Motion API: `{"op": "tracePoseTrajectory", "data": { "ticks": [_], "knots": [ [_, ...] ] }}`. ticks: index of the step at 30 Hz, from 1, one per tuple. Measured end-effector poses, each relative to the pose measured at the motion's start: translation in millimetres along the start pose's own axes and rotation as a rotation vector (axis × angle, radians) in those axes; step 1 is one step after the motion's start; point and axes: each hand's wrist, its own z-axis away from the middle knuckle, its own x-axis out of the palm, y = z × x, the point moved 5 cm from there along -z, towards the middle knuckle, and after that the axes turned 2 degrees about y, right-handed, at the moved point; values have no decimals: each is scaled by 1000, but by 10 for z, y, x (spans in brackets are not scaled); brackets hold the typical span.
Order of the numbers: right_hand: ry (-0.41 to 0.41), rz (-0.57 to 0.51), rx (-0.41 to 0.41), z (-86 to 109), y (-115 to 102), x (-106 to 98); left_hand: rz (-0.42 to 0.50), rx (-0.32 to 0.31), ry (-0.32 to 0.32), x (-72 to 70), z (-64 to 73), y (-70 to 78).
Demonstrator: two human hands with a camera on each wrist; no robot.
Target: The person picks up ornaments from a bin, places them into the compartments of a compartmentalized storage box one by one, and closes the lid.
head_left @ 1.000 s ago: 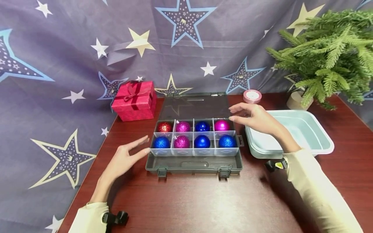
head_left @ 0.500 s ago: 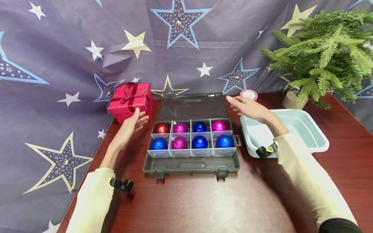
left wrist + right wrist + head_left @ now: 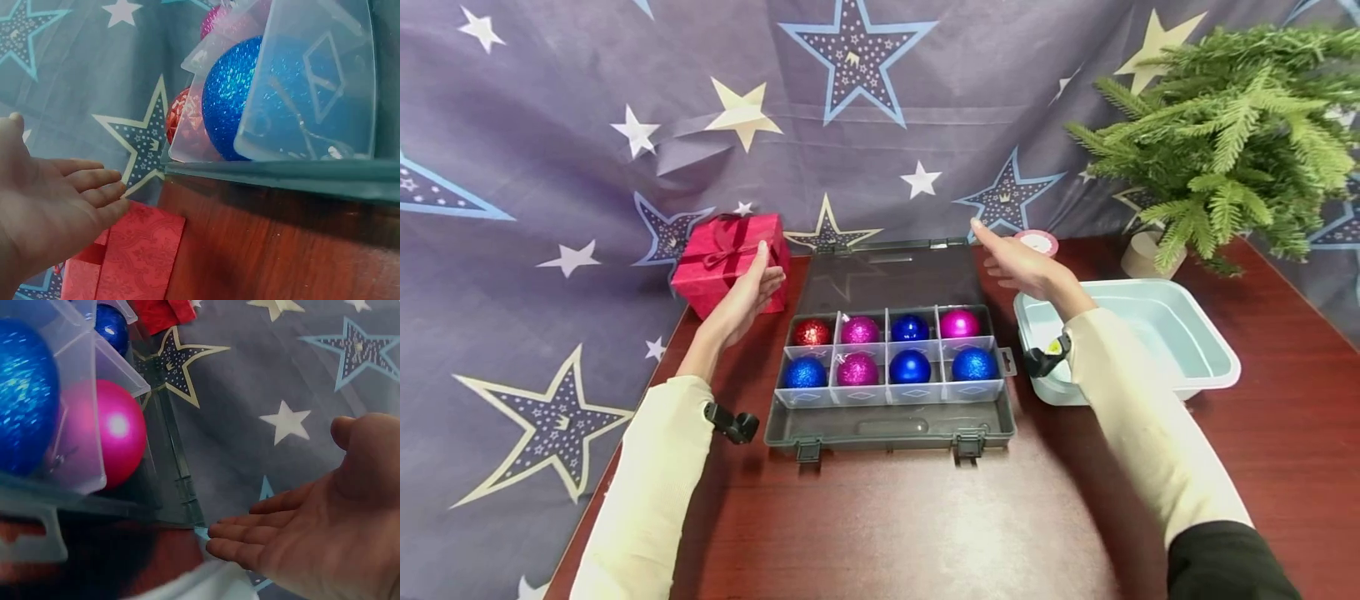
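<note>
A grey plastic organizer case (image 3: 820, 427) lies with its lid (image 3: 887, 275) folded back. Each compartment of its clear divided tray holds one Christmas bauble: a red bauble (image 3: 812, 332) at back left, blue and pink ones elsewhere. Left of the case, my left hand (image 3: 739, 304) is held up with straight fingers and an empty palm, overlapping the red gift box (image 3: 700, 287). My right hand (image 3: 1024, 265) is raised at the lid's right side, fingers extended, holding nothing. In the right wrist view, the pink bauble (image 3: 122, 434) sits beyond its fingertips.
A pale blue basin (image 3: 1221, 362) stands right of the case, under the right forearm. Behind it are a pink-and-white ribbon roll (image 3: 1037, 242) and an artificial fir tree (image 3: 1232, 142) on a round base (image 3: 1150, 254). A star-patterned cloth (image 3: 572, 308) hangs behind and to the left.
Both hands have moved away from the tray, towards the back of the table, and turned upright with palms facing inward. The case and baubles stay put; the view shifts slightly.
</note>
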Motion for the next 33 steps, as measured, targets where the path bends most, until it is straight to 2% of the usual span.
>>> {"op": "tracePoseTrajectory", "data": {
  "ticks": [7, 14, 19, 33],
  "knots": [
    [-26, -115, 56, -152, 56, 23, 63, -26, -46, -11, -123, -44],
    [-69, -181, 98, -259, 95, 78, 79, -100, -77, 24, -215, -183],
    [-73, -241, 131, -318, 135, 119, 118, -127, -93, 65, -276, -239],
    [-68, -299, 192, -420, 223, 185, 128, -155, -175, 111, -366, -351]
  ]
}}
